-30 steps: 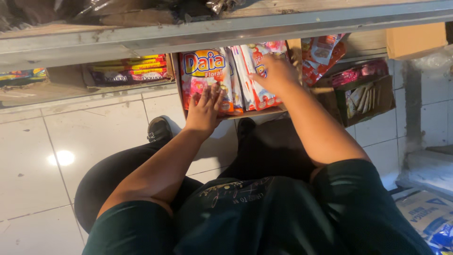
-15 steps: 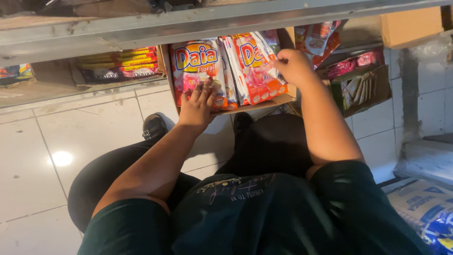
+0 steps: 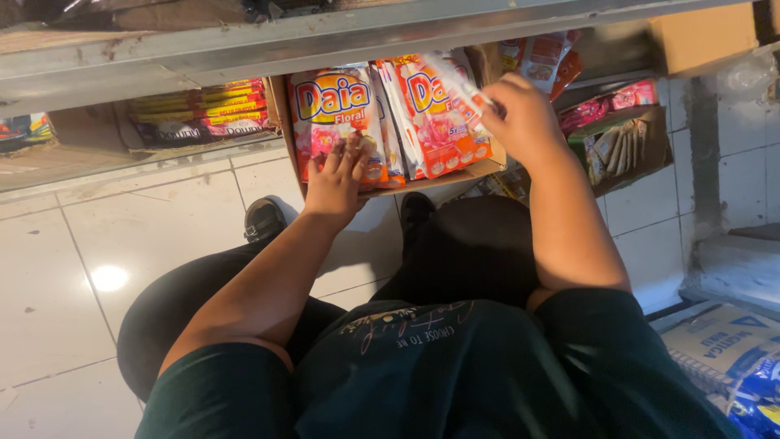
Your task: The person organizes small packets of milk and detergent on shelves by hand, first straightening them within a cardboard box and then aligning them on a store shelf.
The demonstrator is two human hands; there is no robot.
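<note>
Low under the shelf edge [image 3: 341,45], at twelve o'clock, a cardboard box [image 3: 439,180] of pink detergent packets [image 3: 337,122] is steadied by the flat, spread left hand [image 3: 335,180]; a thin sachet [image 3: 457,85] is pinched by the closed right hand [image 3: 524,122], apparently for slotting upright.

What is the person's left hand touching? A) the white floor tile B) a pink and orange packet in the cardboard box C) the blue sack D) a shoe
B: the left hand lies flat on the front of a pink and orange packet standing in the cardboard box.
</note>
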